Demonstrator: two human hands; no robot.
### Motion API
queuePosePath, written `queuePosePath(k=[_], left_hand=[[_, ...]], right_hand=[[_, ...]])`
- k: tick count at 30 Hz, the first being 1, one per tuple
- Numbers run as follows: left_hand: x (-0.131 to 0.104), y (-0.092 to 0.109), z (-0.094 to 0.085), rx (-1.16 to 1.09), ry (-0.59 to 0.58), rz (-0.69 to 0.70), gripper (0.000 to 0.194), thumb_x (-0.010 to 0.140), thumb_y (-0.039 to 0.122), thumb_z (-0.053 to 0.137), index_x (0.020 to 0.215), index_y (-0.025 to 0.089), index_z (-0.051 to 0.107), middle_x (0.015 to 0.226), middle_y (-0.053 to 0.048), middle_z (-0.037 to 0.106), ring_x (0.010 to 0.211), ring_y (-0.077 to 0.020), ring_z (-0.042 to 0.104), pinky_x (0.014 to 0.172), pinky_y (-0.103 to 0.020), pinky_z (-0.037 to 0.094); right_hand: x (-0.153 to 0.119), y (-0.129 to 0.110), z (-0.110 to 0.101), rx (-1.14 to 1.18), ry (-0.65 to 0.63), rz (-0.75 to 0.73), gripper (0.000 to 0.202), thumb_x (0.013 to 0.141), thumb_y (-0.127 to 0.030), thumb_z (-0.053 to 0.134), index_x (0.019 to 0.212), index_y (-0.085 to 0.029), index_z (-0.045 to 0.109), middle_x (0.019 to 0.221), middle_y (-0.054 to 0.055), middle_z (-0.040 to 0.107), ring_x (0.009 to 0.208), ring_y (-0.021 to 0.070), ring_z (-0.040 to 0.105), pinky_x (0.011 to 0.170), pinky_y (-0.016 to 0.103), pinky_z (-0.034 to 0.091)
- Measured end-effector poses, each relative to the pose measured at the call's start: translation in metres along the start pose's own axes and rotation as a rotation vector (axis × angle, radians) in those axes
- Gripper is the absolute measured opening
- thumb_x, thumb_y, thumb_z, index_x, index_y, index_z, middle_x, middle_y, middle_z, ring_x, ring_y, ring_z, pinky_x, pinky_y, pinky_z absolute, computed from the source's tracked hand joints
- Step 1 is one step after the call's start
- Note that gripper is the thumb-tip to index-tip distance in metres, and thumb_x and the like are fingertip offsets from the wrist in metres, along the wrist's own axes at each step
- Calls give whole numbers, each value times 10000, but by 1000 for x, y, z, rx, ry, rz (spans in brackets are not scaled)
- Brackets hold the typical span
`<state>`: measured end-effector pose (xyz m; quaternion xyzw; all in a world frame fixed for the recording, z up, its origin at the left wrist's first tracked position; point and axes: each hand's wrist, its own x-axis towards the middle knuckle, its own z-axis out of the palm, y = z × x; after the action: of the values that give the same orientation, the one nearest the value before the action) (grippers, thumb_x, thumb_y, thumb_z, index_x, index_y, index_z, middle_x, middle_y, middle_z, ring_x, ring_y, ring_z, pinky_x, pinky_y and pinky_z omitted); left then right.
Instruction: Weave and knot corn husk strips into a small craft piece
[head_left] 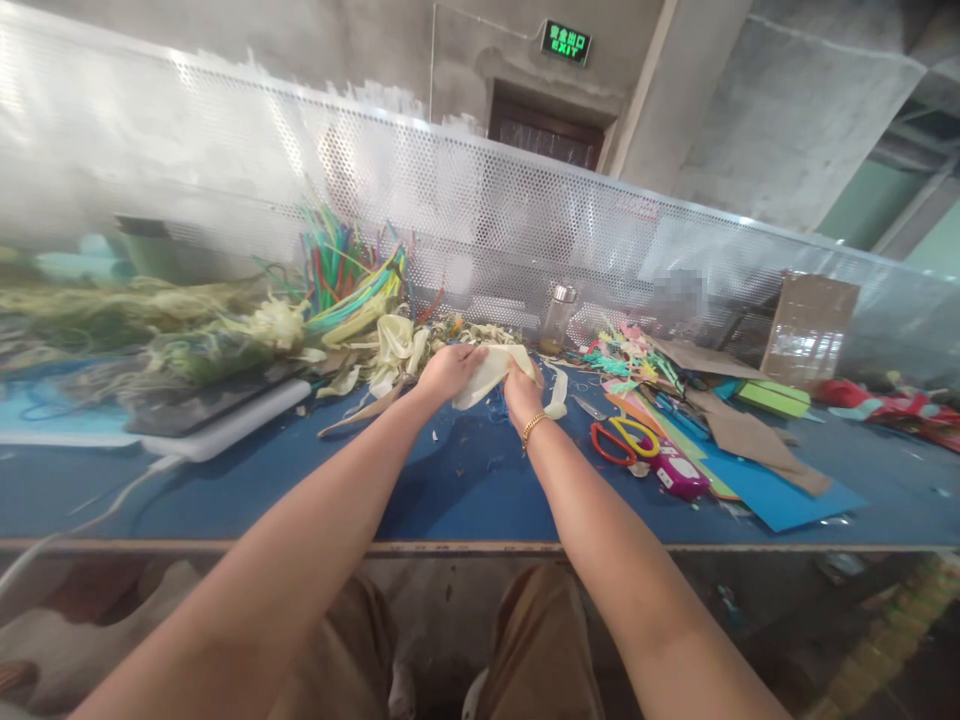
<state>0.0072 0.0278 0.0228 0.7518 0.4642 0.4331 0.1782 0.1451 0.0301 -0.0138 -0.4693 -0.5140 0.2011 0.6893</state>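
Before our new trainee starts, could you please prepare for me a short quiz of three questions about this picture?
1. True or false: the left hand and the right hand both hold the pale piece.
2. Where is the gold bracelet? A) left wrist B) right wrist C) on the table
3. Fill the gap: the scissors show one red handle and one ____ handle.

Key: 1 true; 2 B; 3 yellow.
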Motion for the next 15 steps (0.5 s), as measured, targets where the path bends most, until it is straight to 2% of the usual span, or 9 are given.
queuePosePath(k=[3,5,8,12,15], left_hand=[[0,-2,2,-19,-3,-11,431,841,544,401,615,197,520,535,2,483,518,-142,426,489,-262,246],[1,-4,3,-23,-4,-3,414,841,525,405,618,196,522,541,0,493,525,-143,429,492,-260,246],[1,-5,3,-2,2,21,369,833,478,427,612,197,517,566,-7,522,538,-144,429,500,-261,244],[2,-6,2,42,32,-6,370,824,459,450,560,201,474,519,-3,472,511,-139,395,496,-270,224],[3,-4,4,-100,3,-56,359,830,442,451,570,196,478,497,12,428,478,-127,369,482,-264,232]], right_hand=[[-5,-9,-1,124,-54,222,281,793,-435,527,933,-222,643,813,32,681,795,196,637,657,302,504],[-9,-15,-1,198,-172,286,330,756,-463,581,974,-223,640,835,37,690,761,193,641,628,295,503],[-12,-18,0,258,-292,271,416,682,-480,649,996,-208,636,849,39,700,742,187,639,619,283,500],[-10,-13,5,218,-227,245,396,655,-471,631,916,-173,649,773,45,700,734,202,635,624,300,495],[-8,-13,10,289,-249,252,352,641,-447,636,861,-172,648,719,41,692,733,213,637,640,321,501]])
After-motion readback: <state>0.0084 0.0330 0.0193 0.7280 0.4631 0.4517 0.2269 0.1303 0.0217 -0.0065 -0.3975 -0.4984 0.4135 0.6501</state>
